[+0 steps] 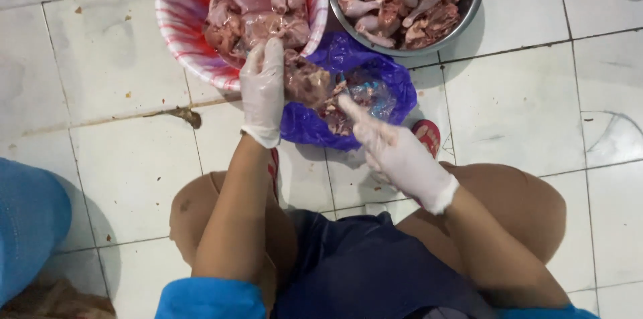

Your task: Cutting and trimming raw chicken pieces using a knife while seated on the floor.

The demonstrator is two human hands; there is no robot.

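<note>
I squat on a white tiled floor, both hands in thin white gloves. My left hand [262,88] grips a raw chicken piece [307,82] at the rim of a red-and-white plastic basin [175,18] holding more raw meat in pinkish water. My right hand [392,148] reaches its fingers to the same piece, pulling at scraps over a blue plastic bag [395,78] spread on the floor. A steel bowl [470,4] at the upper right is filled with cut chicken pieces.
Red sandals [427,135] show under my knees. A blue-clothed shape [27,225] sits at the left edge. Small bits of debris and a dark smear [187,115] lie along a tile joint to the left.
</note>
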